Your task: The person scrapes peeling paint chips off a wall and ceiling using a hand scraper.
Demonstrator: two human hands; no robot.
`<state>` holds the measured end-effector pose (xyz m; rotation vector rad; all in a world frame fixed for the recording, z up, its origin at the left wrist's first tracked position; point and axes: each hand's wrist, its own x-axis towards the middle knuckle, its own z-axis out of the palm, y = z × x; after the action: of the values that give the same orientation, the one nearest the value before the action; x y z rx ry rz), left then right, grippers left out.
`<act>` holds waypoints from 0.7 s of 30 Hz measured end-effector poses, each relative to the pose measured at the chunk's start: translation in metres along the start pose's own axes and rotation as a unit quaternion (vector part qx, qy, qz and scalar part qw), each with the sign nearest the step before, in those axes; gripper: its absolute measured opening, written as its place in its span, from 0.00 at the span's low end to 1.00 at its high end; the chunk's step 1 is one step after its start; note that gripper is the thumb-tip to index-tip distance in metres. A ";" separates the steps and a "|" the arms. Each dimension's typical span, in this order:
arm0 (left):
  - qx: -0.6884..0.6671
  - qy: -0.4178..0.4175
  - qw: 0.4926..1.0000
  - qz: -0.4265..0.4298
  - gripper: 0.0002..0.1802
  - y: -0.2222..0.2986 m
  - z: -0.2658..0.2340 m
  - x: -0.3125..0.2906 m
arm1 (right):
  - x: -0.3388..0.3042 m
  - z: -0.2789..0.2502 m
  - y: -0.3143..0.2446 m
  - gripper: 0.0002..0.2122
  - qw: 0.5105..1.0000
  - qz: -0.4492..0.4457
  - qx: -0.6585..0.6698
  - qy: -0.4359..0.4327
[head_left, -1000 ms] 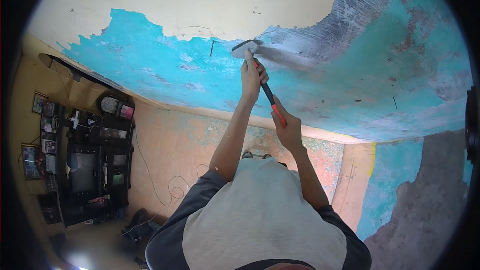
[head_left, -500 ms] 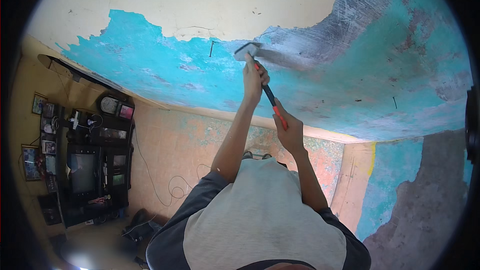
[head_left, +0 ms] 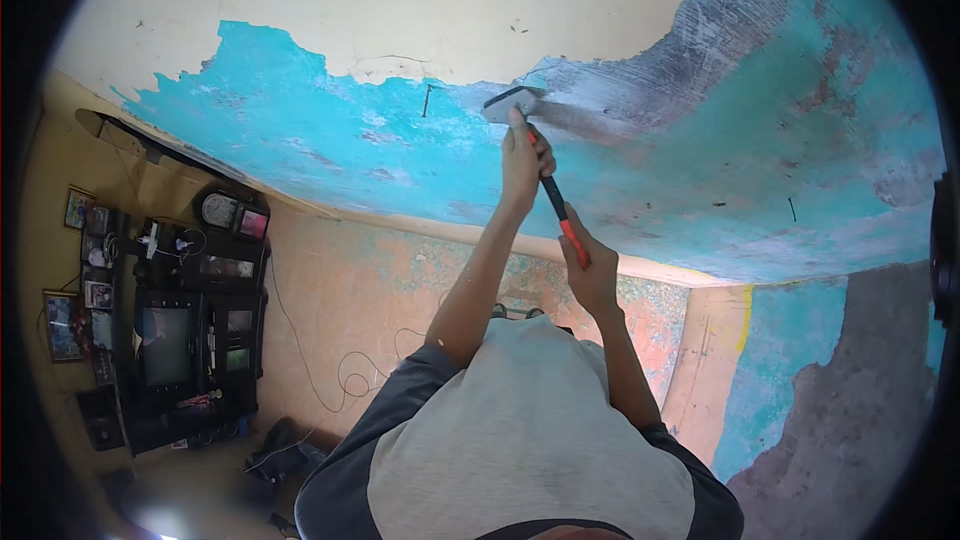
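Note:
A scraper (head_left: 557, 198) with a wide flat head and a long black-and-red handle is held up to the wall (head_left: 300, 110). Close behind its head, my left hand (head_left: 524, 168) wraps round the handle, the thumb lying up toward the blade. My right hand (head_left: 592, 268) grips the red lower end. The head rests against or just off the wall, where turquoise paint meets a greyish scraped patch (head_left: 650, 80). Cream paint (head_left: 380, 0) with a ragged edge covers the area above. I cannot tell whether the blade edge touches the surface.
A nail (head_left: 427, 101) juts from the wall left of the scraper, another (head_left: 792, 209) further right. At the left stands a black cabinet (head_left: 240, 270) with a television (head_left: 165, 345). A thin cable (head_left: 285, 325) loops across the worn pinkish floor (head_left: 330, 270).
Both hands and the scraper have shifted a little to the right along the wall. My grip on the handle is the same.

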<state>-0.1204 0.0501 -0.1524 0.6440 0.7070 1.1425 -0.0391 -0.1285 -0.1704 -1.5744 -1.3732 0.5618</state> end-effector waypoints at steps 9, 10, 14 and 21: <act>0.019 0.030 0.999 0.028 0.31 0.008 0.003 0.001 | 0.002 0.004 -0.006 0.23 1.000 -0.009 -0.006 0.018; 0.015 0.021 1.000 0.015 0.31 0.003 0.006 -0.002 | 0.000 0.002 -0.003 0.23 1.000 -0.011 -0.005 0.017; 0.008 0.001 1.000 0.019 0.31 0.015 -0.002 0.004 | 0.008 -0.001 -0.010 0.23 1.000 0.015 -0.001 0.002; 0.008 0.019 0.999 0.024 0.30 0.009 0.007 -0.004 | 0.000 -0.003 -0.009 0.23 1.000 0.023 -0.006 0.000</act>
<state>-0.1212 0.0486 -0.1404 0.6574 0.7380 1.1979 -0.0409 -0.1297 -0.1616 -1.6185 -1.3457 0.5822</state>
